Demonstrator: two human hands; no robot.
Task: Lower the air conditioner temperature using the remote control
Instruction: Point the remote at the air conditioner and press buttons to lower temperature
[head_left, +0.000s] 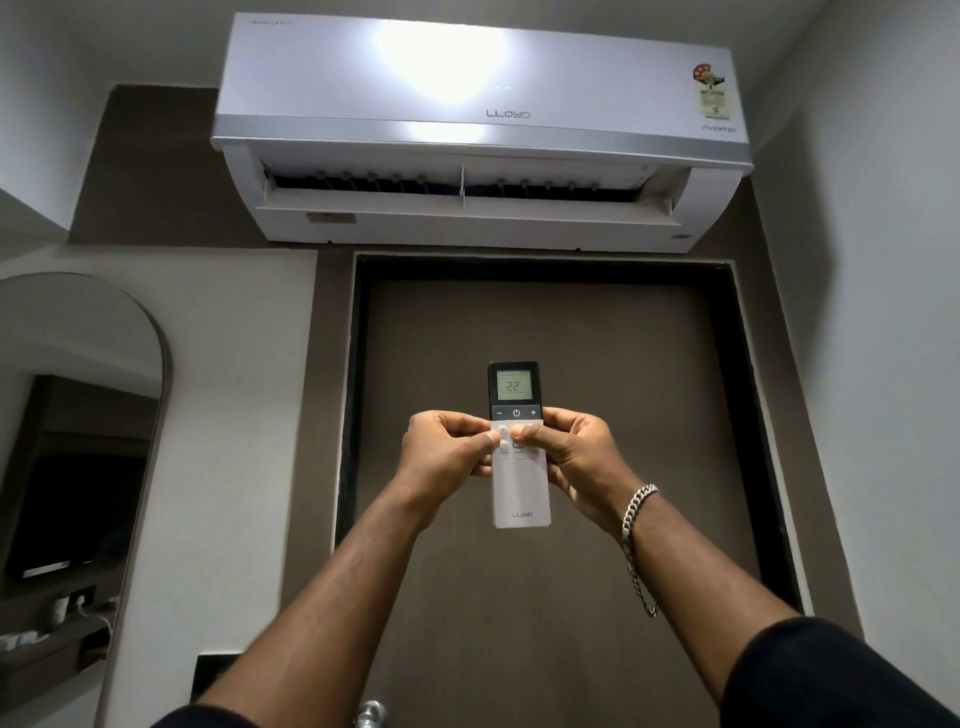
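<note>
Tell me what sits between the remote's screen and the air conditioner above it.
In the head view, only the brown door and its dark top frame lie behind the gap between the remote screen and the air conditioner; nothing blocks the line.

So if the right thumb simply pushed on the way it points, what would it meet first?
The right hand has its thumb lying leftward across the remote control, below the minus key. Carried straight on, it would most likely meet the left hand thumb tip, which sits close opposite; depth between them is unclear.
</note>
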